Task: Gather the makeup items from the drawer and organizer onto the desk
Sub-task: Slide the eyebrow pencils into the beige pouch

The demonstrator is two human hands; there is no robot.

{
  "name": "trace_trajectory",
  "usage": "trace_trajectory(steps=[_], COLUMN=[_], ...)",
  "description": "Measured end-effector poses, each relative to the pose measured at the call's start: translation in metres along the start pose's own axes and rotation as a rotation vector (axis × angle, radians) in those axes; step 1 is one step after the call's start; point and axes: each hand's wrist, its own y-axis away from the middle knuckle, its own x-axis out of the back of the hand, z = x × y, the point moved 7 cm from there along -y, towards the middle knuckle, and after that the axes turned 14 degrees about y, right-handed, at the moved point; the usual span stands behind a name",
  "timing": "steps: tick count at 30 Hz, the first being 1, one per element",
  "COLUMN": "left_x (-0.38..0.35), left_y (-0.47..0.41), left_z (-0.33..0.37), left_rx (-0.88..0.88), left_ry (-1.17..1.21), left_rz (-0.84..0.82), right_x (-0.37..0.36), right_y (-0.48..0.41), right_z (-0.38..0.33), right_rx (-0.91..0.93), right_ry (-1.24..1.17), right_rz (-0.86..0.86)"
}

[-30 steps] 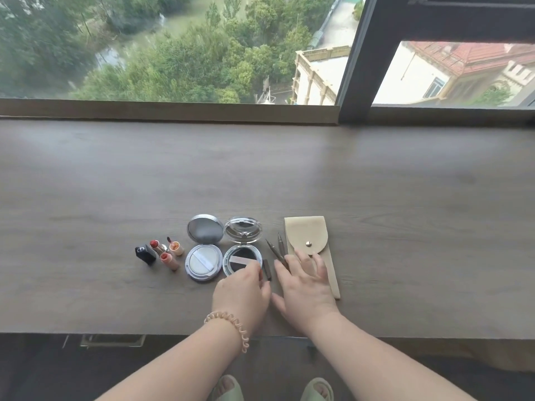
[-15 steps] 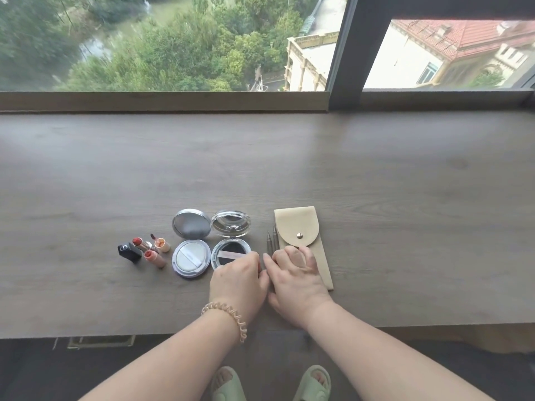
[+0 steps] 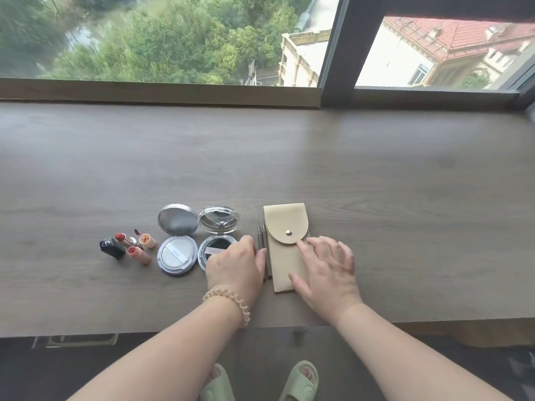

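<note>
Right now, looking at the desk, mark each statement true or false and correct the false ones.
1. The beige pouch has its flap snapped shut. True.
2. Both round compacts are closed. False: the silver compact and the clear compact both lie open.
3. The right hand rests on the pouch with its fingers spread. True.
4. The lipsticks lie to the right of the pouch. False: the lipsticks lie at the left end of the row, beyond the compacts.
5. The bracelet is on the right wrist. False: the bracelet is on the left wrist.
</note>
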Motion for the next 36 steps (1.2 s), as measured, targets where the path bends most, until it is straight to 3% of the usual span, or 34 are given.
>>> trace_trajectory(steps=[9,18,26,33,36], left_x=[0.007,0.011,0.013,0.013,0.011], left_y=[0.012,0.021,0.018,0.013,0.015], left_z=[-0.004,-0.001,0.012,0.029,0.028], left_rx=[0.006,-0.025,-0.085,-0.104,-0.106], left_ry=[-0.002,0.076,0.158,0.162,0.171], left_rz=[-0.040,0.026,0.075,0.044,0.033], right_x=[0.000,-0.003,0.016,-0.001,-0.004], right_y=[-0.018,-0.057,-0.060,-0.066,-0.070], right_z=[0.023,0.006,0.014,0.007,0.004], right_rx=[-0.127,0.038,0.024,0.142,0.118], right_ry=[-0.080,-0.098,-0.131,-0.078,-0.096], right_rz=[0.040,-0.075,0.219,-0.084,-0.061])
